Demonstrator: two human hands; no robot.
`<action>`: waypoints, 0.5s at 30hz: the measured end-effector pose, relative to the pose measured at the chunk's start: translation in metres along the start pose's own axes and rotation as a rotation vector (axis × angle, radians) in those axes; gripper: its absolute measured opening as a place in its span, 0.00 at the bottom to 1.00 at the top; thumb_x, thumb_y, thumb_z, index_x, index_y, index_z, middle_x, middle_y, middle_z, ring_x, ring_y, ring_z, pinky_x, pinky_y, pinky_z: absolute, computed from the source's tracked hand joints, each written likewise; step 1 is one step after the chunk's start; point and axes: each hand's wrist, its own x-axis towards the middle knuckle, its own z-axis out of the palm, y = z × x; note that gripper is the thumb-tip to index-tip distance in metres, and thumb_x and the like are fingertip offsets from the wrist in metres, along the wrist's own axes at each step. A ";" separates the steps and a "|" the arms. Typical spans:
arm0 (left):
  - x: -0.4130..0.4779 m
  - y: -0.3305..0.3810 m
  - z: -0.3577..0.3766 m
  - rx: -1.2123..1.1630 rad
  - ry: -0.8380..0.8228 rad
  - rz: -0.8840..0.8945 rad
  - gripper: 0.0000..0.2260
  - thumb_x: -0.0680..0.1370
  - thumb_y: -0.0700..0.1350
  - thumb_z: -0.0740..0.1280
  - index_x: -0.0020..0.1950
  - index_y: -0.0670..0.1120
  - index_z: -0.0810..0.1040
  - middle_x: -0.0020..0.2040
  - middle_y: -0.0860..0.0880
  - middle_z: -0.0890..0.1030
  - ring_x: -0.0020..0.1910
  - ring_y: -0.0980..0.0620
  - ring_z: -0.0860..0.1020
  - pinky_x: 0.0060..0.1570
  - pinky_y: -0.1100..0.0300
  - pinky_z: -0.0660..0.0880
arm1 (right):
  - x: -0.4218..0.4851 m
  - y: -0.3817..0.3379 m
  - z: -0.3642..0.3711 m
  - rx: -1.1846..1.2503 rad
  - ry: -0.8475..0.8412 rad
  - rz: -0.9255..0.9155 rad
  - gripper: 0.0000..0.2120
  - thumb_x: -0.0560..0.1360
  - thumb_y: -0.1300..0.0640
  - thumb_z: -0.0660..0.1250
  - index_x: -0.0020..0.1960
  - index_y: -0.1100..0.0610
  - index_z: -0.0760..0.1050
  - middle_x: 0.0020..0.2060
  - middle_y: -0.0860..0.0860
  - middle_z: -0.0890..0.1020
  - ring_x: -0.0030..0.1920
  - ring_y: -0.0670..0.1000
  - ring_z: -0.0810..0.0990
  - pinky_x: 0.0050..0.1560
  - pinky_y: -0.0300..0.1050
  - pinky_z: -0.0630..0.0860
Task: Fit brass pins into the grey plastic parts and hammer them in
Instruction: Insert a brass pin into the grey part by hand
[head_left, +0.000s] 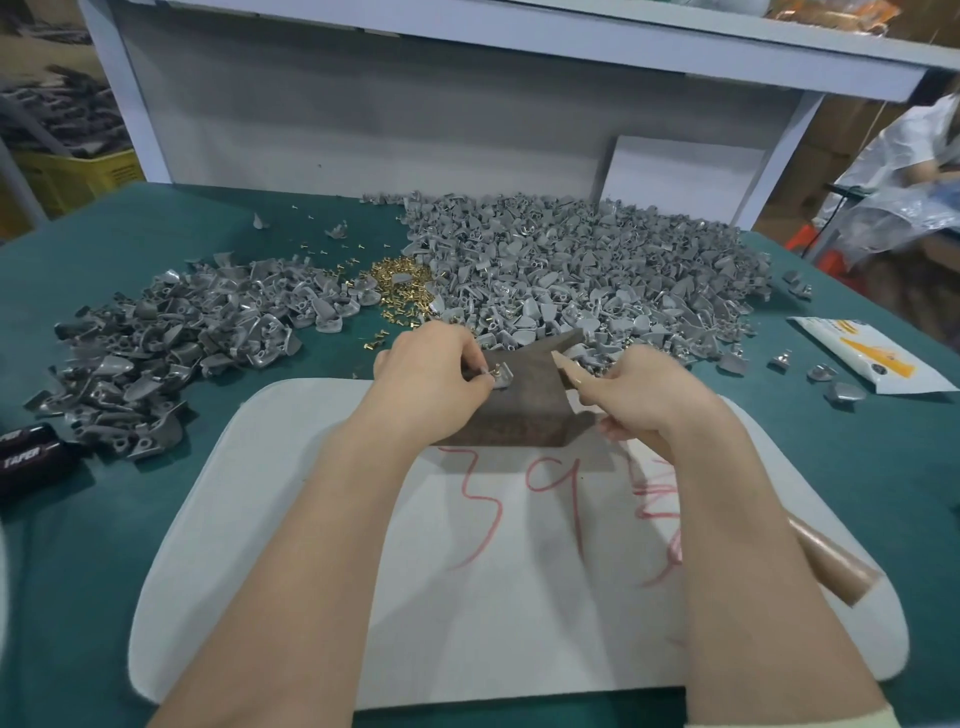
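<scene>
1. The left hand (431, 374) pinches one grey part (501, 378) between thumb and fingertips. It holds the part down on the dark block (524, 415) in the middle of the table. A brass pin (496, 370) stands upright in the part.
2. The right hand (649, 395) has its fingers curled round a hammer (831, 566). The wooden handle runs back under the forearm to the near right. The head is blurred beside the block and I cannot make it out.
3. The step in hand looks like seating the pin, with this piece not yet hammered.
4. A darker heap (156, 343) of parts lies on the left, and a larger paler heap (571, 260) lies far right. I judge the darker heap to be finished pieces and the paler heap the stock still waiting, though any pins in them are too small to see. If so, most of the work is left.
5. The loose pins (400, 286) sit in a small pile between the two heaps, just beyond the left hand.
6. No container holds parts or pins; all lie loose on the green table cover (104, 545).
7. The block rests on the far edge of a white board (519, 623) with red marks.
8. A yellow crate (78, 176) at the far left seems piled with dark pieces, too blurred to name.
9. A white packet (872, 358) lies on the right.
</scene>
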 end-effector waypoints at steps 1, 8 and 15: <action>0.000 0.000 0.000 0.007 0.005 0.001 0.09 0.76 0.46 0.68 0.38 0.54 0.73 0.43 0.53 0.76 0.54 0.47 0.76 0.60 0.49 0.71 | -0.001 0.000 -0.002 0.058 0.006 0.005 0.12 0.74 0.57 0.64 0.35 0.61 0.76 0.16 0.49 0.74 0.19 0.47 0.74 0.23 0.33 0.69; 0.002 -0.005 0.002 0.039 0.049 -0.022 0.07 0.76 0.48 0.68 0.38 0.54 0.73 0.49 0.50 0.78 0.54 0.45 0.75 0.58 0.48 0.72 | -0.016 -0.005 -0.015 0.201 0.189 -0.307 0.05 0.75 0.59 0.65 0.49 0.60 0.75 0.36 0.55 0.79 0.32 0.53 0.77 0.43 0.54 0.78; 0.008 -0.009 0.008 0.102 0.183 -0.131 0.04 0.76 0.48 0.67 0.41 0.51 0.76 0.52 0.48 0.78 0.56 0.43 0.74 0.58 0.51 0.67 | -0.033 -0.012 -0.019 -0.030 0.211 -0.525 0.21 0.78 0.55 0.63 0.69 0.42 0.68 0.52 0.45 0.80 0.47 0.50 0.78 0.46 0.37 0.65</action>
